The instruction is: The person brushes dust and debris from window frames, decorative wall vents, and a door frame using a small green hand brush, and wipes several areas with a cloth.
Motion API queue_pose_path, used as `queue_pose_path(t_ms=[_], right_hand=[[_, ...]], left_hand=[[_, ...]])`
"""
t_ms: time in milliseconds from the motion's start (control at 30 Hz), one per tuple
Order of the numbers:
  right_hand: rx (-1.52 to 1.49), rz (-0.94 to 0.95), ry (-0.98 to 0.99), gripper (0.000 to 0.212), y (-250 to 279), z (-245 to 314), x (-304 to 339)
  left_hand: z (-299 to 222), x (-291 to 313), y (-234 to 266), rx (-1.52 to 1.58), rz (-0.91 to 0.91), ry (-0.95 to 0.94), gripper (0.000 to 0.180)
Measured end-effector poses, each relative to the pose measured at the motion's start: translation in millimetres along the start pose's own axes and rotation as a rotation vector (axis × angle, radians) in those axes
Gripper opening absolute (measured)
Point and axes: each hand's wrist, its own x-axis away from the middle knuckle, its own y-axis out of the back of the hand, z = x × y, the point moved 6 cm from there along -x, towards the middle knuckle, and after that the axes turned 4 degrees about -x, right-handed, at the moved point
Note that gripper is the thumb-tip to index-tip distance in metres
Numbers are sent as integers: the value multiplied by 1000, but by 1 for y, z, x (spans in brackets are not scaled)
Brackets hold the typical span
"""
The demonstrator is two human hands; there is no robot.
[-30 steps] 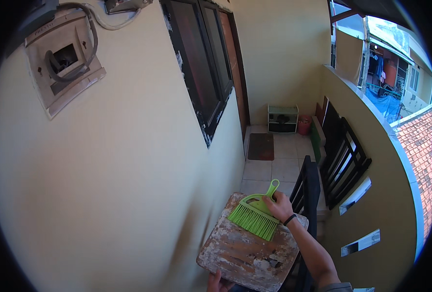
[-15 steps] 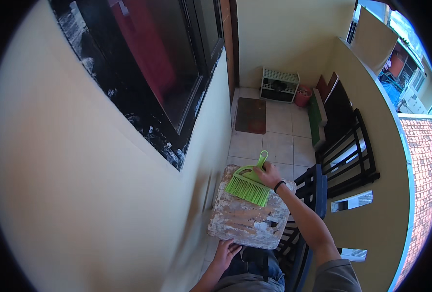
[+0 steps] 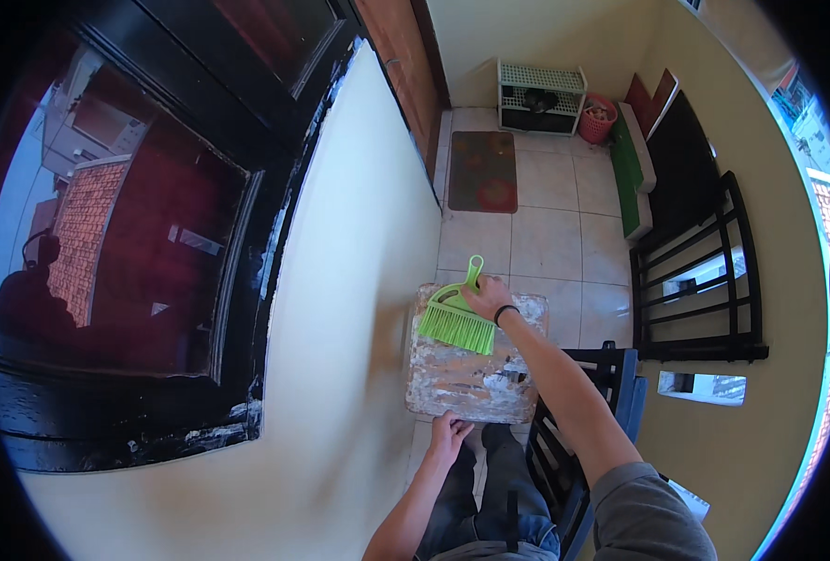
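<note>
A small table or stool with a worn, paint-flaked square top [image 3: 461, 388] stands in front of me. My right hand [image 3: 486, 297] is closed around a lime-green hand brush [image 3: 457, 323], near the base of its looped handle. The brush's bristles point toward me and rest on or just over the far left part of the top. At the near edge, my left hand [image 3: 448, 438] grips the rim with bent fingers; some of them are hidden.
A pale wall [image 3: 349, 280] with a black-framed window [image 3: 237, 280] runs along the left. Close on the right is a dark slatted chair [image 3: 611, 374], with a black rack [image 3: 705, 280] beyond. Farther off are a doormat [image 3: 483, 173], a shelf [image 3: 541, 79] and a pink basket [image 3: 597, 120].
The view has shifted, so the table appears higher and more of the window shows. My right hand still holds the brush over the far part; my left hand stays at the near edge.
</note>
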Motion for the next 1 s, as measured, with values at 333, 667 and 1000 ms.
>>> queue_pose_path(t_ms=[333,667,1000], right_hand=[[-295,-337,269,32,85,7,83],[122,-575,57,38,190,-97,206],[445,-500,12,40,149,-150,209]], left_hand=[[-10,-23,25,-11,-160,43,58],[-220,117,-86,-814,-162,-389,59],[-355,287,-155,-1248,-157,-988,51]])
